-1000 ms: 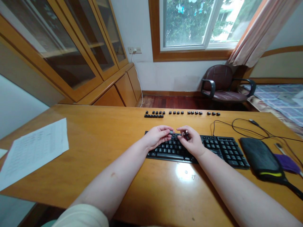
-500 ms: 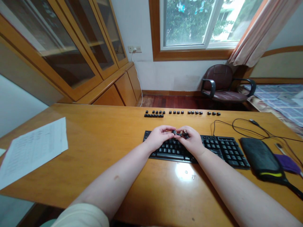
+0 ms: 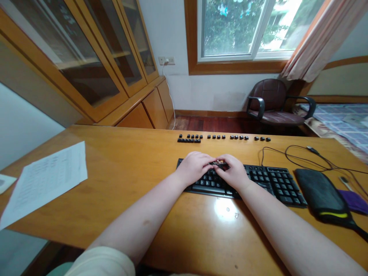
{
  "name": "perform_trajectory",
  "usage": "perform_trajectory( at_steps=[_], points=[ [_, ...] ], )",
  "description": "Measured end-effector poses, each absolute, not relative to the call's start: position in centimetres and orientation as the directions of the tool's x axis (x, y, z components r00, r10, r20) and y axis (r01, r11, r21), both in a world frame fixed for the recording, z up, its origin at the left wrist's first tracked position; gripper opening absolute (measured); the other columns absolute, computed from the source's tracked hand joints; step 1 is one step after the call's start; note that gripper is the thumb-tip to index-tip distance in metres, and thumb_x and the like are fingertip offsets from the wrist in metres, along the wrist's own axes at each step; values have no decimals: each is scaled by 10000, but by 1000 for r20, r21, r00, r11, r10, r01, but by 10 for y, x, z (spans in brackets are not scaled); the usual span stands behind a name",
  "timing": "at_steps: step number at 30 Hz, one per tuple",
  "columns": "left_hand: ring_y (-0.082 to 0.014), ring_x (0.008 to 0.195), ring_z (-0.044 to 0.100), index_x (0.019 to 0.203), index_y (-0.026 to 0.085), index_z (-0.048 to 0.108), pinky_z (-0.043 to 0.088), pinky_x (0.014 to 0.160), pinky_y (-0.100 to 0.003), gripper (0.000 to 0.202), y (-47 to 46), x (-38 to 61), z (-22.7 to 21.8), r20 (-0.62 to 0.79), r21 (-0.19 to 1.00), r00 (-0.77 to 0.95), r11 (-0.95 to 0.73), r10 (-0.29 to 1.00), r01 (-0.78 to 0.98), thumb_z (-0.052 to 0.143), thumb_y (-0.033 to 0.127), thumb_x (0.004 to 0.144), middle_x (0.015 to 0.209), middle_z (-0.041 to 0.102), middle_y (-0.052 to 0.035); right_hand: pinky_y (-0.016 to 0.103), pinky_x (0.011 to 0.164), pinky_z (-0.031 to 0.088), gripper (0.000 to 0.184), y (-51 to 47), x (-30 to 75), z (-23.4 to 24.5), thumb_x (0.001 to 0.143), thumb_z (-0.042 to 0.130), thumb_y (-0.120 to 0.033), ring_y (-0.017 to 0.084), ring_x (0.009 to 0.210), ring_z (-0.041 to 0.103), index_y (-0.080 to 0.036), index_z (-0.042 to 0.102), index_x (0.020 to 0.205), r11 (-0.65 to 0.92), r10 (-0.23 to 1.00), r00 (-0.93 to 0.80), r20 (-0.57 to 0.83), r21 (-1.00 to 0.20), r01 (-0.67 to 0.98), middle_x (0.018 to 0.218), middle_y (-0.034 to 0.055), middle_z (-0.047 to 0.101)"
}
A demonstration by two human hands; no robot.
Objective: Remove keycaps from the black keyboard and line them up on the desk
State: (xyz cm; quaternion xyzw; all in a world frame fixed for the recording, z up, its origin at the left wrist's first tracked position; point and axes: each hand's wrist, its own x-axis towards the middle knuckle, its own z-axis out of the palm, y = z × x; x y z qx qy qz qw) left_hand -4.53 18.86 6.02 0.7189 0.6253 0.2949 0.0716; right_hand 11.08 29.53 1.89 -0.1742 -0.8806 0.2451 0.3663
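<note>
A black keyboard (image 3: pixel 212 188) lies on the wooden desk, and both hands are over its upper middle part. My left hand (image 3: pixel 194 166) has its fingers pinched together at the top rows of keys; what sits between the tips is hidden. My right hand (image 3: pixel 232 171) is closed too, thumb and forefinger bent around something dark with a small shiny glint, too small to name. The fingertips of the two hands nearly meet. Beyond the keyboard, several loose black keycaps (image 3: pixel 189 140) stand in short rows along the desk's far edge.
Right of the keyboard lie a black pouch (image 3: pixel 322 193) with a yellow stripe, a purple cloth-like item (image 3: pixel 355 202) and a coiled black cable (image 3: pixel 299 157). Papers (image 3: pixel 51 176) rest on the desk's left side. Past the desk stand an armchair (image 3: pixel 268 99) and a glass-doored cabinet (image 3: pixel 123 88).
A small black keycap showed between my left fingertips and is now hidden as the fingers have come down toward the keys. The whole view has shifted slightly.
</note>
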Motion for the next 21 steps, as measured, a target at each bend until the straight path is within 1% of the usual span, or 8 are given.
perform_trajectory(
  at_steps=[5, 8, 10, 12, 14, 17, 19, 21],
  points=[
    [-224, 950, 606, 1087, 221, 648, 395, 912, -372, 298, 195, -49, 68, 335, 376, 35, -167, 942, 912, 594, 327, 815, 1013, 692, -67, 330, 688, 517, 138, 295, 112, 20, 768, 605, -299, 190, 756, 629, -217, 605, 879, 811, 504, -639, 580, -572, 120, 821, 44, 669],
    [-227, 967, 593, 985, 232, 692, 377, 938, -387, 222, 205, -52, 81, 314, 346, 117, -228, 942, 910, 628, 294, 781, 993, 690, -64, 335, 689, 518, 134, 295, 113, 21, 772, 601, -310, 195, 753, 628, -217, 613, 868, 802, 544, -588, 599, -578, 152, 814, 47, 668],
    [-236, 1031, 559, 898, 246, 711, 305, 1013, -441, 156, 213, -53, 92, 314, 298, 180, -277, 932, 914, 646, 268, 757, 1030, 675, -52, 336, 690, 521, 131, 295, 113, 22, 773, 599, -315, 196, 751, 628, -219, 618, 861, 798, 559, -558, 613, -580, 163, 816, 46, 668],
    [-256, 1134, 491, 817, 255, 714, 170, 1078, -513, 102, 222, -54, 104, 315, 244, 238, -321, 919, 915, 668, 245, 726, 1060, 658, -36, 338, 697, 523, 141, 296, 112, 22, 785, 590, -314, 197, 771, 629, -221, 618, 887, 785, 578, -540, 612, -596, 165, 846, 49, 671],
    [-278, 1228, 399, 766, 258, 709, 46, 1092, -564, 79, 233, -59, 115, 325, 223, 276, -357, 905, 907, 678, 224, 702, 1075, 643, -22, 345, 716, 525, 169, 296, 112, 22, 803, 573, -308, 202, 818, 629, -222, 612, 943, 761, 608, -517, 602, -628, 163, 902, 59, 669],
    [-300, 1285, 309, 766, 253, 706, -59, 1075, -601, 93, 255, -76, 119, 416, 217, 210, -321, 885, 922, 660, 209, 699, 1097, 619, -22, 352, 747, 519, 173, 296, 113, 24, 826, 547, -296, 206, 862, 623, -221, 605, 970, 735, 639, -481, 600, -660, 153, 929, 66, 663],
    [-307, 1287, 296, 776, 242, 706, -107, 1063, -605, 100, 269, -92, 110, 479, 223, 126, -259, 869, 940, 655, 214, 694, 1093, 612, -35, 351, 758, 512, 145, 296, 114, 25, 834, 538, -283, 201, 851, 622, -217, 607, 943, 737, 636, -481, 603, -660, 146, 904, 64, 663],
    [-313, 1275, 307, 760, 231, 703, -138, 1055, -603, 93, 281, -108, 93, 499, 245, 44, -189, 866, 951, 658, 220, 680, 1064, 617, -45, 346, 762, 507, 127, 295, 115, 26, 836, 535, -269, 196, 839, 621, -215, 604, 928, 740, 628, -491, 604, -659, 135, 888, 62, 662]
  ],
)
